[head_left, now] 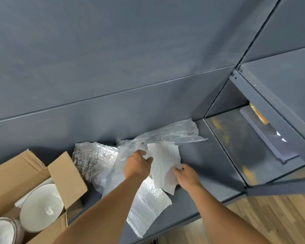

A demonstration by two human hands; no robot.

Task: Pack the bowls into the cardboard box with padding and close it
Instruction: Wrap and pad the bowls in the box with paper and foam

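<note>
my left hand (136, 164) fingers curl round white padding sheet (165, 161), right hand (187, 176) pinches its edge | bowls (40, 208) in open cardboard box (67, 175) (lower left) | risk: tangled clear wrap (174, 132) tears sheet

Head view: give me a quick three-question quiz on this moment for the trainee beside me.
1. True or false: the cardboard box is already closed.
2. What does the right hand pinch? A) a tape roll B) the white sheet C) a knife
3. Fill in: the white bowl sits inside the ____.
Key: 1 false, its flaps stand open; 2 B; 3 cardboard box.
</note>
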